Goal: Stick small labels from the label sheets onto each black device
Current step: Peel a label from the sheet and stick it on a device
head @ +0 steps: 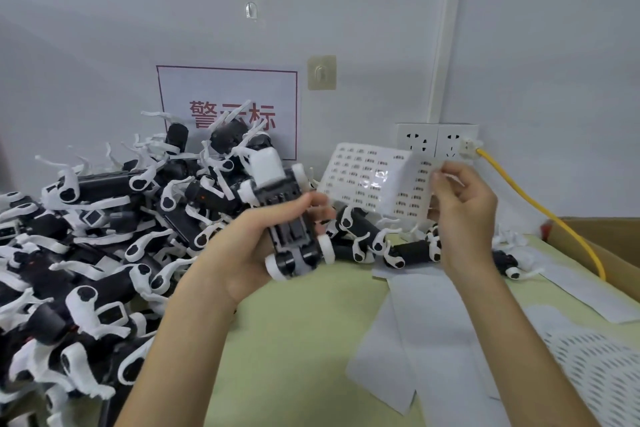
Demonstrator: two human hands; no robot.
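My left hand [249,246] grips a black plastic device with white end caps [291,229], my fingers curled round its body. My right hand [460,204] pinches the right edge of a white glossy label sheet [377,180], held up at two o'clock from the device. I judge this is the peeling step; whether a label is already lifted, I cannot tell. Next, one small label must come free and be pressed flat on the device. The label print is too small to read. At twelve o'clock a white wall sign with red frame [232,114] reads "警示标".
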